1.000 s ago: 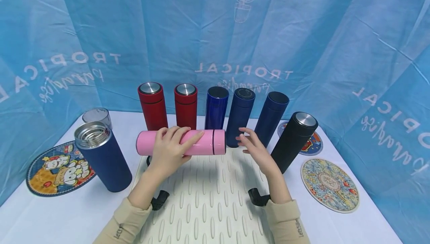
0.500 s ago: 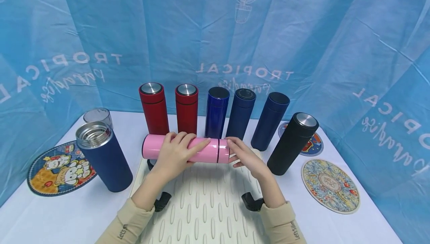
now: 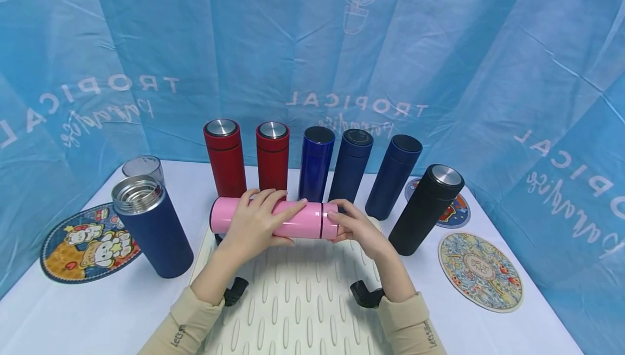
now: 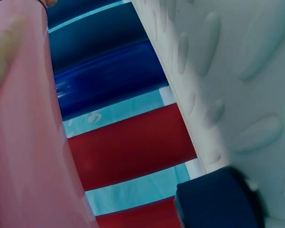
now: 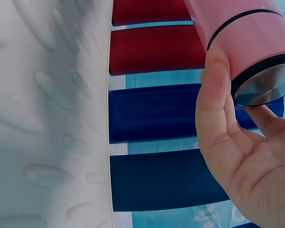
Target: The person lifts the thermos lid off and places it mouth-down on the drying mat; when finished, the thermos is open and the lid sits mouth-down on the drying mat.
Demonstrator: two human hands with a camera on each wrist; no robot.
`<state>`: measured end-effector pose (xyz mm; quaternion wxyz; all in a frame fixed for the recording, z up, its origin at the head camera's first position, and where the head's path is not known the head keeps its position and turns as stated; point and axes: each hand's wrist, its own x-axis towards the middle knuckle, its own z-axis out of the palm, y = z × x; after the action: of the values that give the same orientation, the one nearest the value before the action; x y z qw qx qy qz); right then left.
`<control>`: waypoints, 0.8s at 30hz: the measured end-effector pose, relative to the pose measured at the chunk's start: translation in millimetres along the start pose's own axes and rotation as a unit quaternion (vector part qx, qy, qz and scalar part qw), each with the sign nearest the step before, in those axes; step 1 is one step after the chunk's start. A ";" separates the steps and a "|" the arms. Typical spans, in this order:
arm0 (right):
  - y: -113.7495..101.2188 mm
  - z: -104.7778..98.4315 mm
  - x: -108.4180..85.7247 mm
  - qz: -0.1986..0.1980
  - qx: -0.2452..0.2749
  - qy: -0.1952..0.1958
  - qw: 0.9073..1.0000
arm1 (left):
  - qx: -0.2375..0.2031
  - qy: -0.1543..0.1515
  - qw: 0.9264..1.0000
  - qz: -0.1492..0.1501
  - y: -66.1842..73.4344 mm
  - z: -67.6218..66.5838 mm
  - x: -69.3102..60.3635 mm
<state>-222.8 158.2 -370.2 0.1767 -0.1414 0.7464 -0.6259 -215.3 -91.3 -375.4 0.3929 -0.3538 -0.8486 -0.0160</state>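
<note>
A pink bottle (image 3: 305, 220) lies sideways in the air above the front edge of the bottle row. The left hand (image 3: 254, 223) wraps its fingers over the bottle's body. At the other end, the right hand (image 3: 358, 230) holds the pink lid, beyond a black ring, with fingers and thumb on its side. In the right wrist view the hand (image 5: 247, 147) grips the lid (image 5: 261, 40), whose silver end faces the camera. The left wrist view shows the pink body (image 4: 28, 142) with one blurred finger of the left hand (image 4: 4, 54) on it.
Behind stand two red bottles (image 3: 225, 165), three blue ones (image 3: 314, 168) and, at right, a black one (image 3: 422, 214). An uncapped navy bottle (image 3: 156, 241) and clear cup (image 3: 146, 166) are at left. A white textured mat (image 3: 293, 300) lies in front; round coasters (image 3: 480, 271) lie at the sides.
The right hand has come leftward and closed on the lid end. The pink bottle, in the left hand, has moved slightly right and down.
</note>
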 end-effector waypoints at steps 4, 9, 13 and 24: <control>-1.6 0.5 -1.2 -0.002 0.014 -0.008 1.000 | -0.006 0.024 1.000 0.001 -2.4 -0.4 -0.6; -1.7 0.5 -1.3 0.013 0.027 -0.022 0.999 | -0.010 0.030 0.999 0.009 -3.7 -1.3 -1.8; -1.4 -1.1 -1.5 0.019 0.043 -0.035 0.998 | -0.014 0.026 0.999 0.016 -3.4 -2.5 -1.4; -0.4 -1.5 -0.7 -0.003 0.044 -0.037 0.998 | -0.012 0.031 0.999 0.019 -2.6 -4.0 -1.1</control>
<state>-222.8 159.7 -369.5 0.2078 -0.1587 0.7106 -0.6532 -213.7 -95.1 -372.7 0.4150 -0.3739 -0.8289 -0.0300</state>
